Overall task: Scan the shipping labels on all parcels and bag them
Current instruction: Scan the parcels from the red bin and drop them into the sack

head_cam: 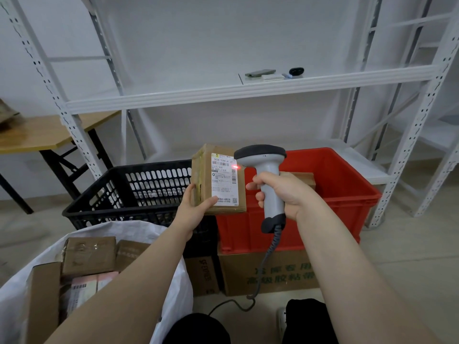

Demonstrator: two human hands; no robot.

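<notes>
Two hands are raised in front of a white metal shelf [248,91]. The left hand [196,207] holds a brown cardboard parcel [202,180] upright by its lower left corner. Its thumb lies on the front face at the bottom of the label [224,181], and its fingers reach up the parcel's side. The white label faces the person and carries barcodes and a small square code at the bottom. The right hand [280,192] is wrapped tightly round the handle of a grey scanner [263,160]. The scanner's dark head points left at the label, and a red spot of light falls near the label's right edge beside a barcode. A coiled cable [272,247] hangs from the scanner's base down to the floor.

Behind the parcel stands a black basket [124,192] with slotted walls. Just beside it on the right is a red crate [347,194], in which another brown box [301,178] shows behind the right hand. The red crate rests on a cardboard carton [273,271] printed with green characters. At lower left a white bag [119,229] stands open with several packed parcels [89,254] inside, partly hidden by the left forearm. A phone [259,72] lies on the shelf above.
</notes>
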